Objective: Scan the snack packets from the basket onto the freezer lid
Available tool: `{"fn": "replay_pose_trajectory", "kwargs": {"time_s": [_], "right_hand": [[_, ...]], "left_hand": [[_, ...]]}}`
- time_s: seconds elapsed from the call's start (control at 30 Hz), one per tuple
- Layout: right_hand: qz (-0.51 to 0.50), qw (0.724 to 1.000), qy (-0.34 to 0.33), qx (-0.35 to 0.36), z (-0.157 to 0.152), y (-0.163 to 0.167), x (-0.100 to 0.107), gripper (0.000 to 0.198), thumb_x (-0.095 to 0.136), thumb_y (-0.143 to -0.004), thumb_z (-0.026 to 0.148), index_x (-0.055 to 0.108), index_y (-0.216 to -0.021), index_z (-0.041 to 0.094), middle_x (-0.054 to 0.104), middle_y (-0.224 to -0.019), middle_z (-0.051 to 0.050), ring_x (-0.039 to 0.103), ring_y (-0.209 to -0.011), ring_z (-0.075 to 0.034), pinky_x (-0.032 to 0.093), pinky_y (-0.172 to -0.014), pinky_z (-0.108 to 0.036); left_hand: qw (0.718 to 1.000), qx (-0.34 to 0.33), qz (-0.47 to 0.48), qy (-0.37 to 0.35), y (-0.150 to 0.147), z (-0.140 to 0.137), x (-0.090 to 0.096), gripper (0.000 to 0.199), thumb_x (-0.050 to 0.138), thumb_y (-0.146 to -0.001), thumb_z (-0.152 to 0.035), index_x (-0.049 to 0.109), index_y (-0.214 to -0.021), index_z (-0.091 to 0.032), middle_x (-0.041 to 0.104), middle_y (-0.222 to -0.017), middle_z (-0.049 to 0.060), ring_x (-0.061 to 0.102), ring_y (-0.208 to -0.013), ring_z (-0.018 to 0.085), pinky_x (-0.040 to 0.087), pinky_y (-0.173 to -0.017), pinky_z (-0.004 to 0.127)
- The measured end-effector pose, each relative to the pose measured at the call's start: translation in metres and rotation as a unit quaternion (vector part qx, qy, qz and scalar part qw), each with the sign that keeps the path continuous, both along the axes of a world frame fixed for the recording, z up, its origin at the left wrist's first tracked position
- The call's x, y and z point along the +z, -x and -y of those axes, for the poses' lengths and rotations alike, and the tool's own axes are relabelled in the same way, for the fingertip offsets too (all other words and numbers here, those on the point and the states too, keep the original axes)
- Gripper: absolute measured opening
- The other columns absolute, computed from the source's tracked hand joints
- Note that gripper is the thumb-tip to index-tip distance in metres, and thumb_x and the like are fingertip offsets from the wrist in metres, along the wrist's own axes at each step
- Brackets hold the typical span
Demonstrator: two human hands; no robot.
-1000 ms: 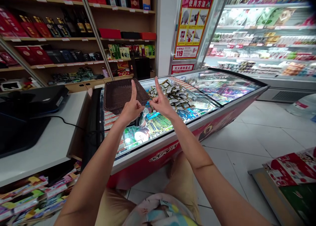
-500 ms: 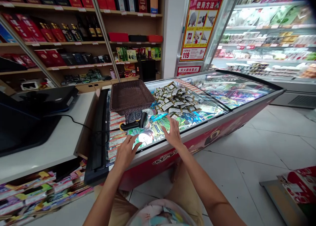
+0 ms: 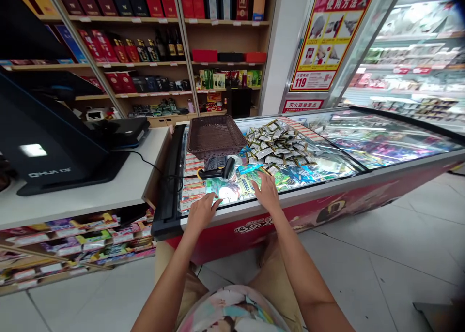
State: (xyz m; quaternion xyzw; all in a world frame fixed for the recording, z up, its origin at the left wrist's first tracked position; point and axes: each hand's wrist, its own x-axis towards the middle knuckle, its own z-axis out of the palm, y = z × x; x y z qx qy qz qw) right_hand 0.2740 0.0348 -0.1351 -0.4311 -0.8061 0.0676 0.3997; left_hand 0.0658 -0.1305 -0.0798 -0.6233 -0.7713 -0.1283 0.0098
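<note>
My left hand [image 3: 202,211] is at the front edge of the glass-topped chest freezer [image 3: 250,223], fingers loosely bent and apart, holding nothing. To its right, my right hand [image 3: 268,192] hovers or rests over the glass near the same edge, thumb and fingers spread, also without anything in it. Beyond the hands lies a black barcode scanner [image 3: 218,171] with its cord running left. Behind the scanner stands an empty brown woven basket [image 3: 215,134]. A heap of small silver-and-gold packets [image 3: 278,145] is piled on the glass right of the basket.
At left is a white counter [image 3: 145,177] with a dark checkout terminal [image 3: 54,128]; snack shelves [image 3: 83,240] sit beneath it. Shelves of boxed bottles [image 3: 152,56] line the back. A refrigerated display [image 3: 410,70] stands at right, and white floor tiles [image 3: 356,254] surround the freezer.
The camera view has turned left, so the whole scene sits farther right and more of the terminal shows. Both hands remain empty at the freezer edge; the basket and packet heap look unchanged.
</note>
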Motion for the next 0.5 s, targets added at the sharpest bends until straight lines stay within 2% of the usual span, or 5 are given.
{"fn": "replay_pose_trajectory", "kwargs": {"time_s": [0.2, 0.37, 0.5], "right_hand": [[-0.008, 1.0, -0.005, 0.005, 0.0013, -0.0004, -0.0036, 0.046, 0.04, -0.098, 0.046, 0.057, -0.123, 0.012, 0.065, -0.112, -0.017, 0.053, -0.112, -0.031, 0.044, -0.097, -0.05], [-0.006, 1.0, -0.013, 0.007, -0.0011, 0.0013, -0.0096, 0.043, 0.041, -0.097, 0.048, 0.062, -0.116, 0.015, 0.066, -0.11, -0.017, 0.054, -0.111, -0.031, 0.045, -0.095, -0.051], [-0.025, 1.0, -0.005, 0.005, 0.0035, 0.0019, -0.0049, 0.044, 0.041, -0.096, 0.05, 0.064, -0.111, 0.016, 0.067, -0.108, -0.016, 0.057, -0.108, -0.031, 0.045, -0.096, -0.051]], "left_hand": [[1.0, 0.009, 0.017, 0.006, -0.0026, 0.0031, 0.0006, 0.032, 0.042, -0.099, -0.047, 0.061, -0.112, -0.024, 0.073, -0.11, 0.008, 0.069, -0.098, 0.025, 0.045, -0.075, 0.031], [0.999, 0.012, 0.053, 0.0, -0.0026, 0.0065, 0.0018, 0.029, 0.044, -0.097, -0.048, 0.062, -0.105, -0.026, 0.072, -0.11, 0.007, 0.068, -0.096, 0.026, 0.045, -0.076, 0.033], [0.993, 0.012, 0.118, -0.02, 0.0009, 0.0077, 0.0028, 0.027, 0.051, -0.093, -0.051, 0.061, -0.093, -0.026, 0.072, -0.097, 0.005, 0.067, -0.091, 0.026, 0.042, -0.072, 0.031]]}}
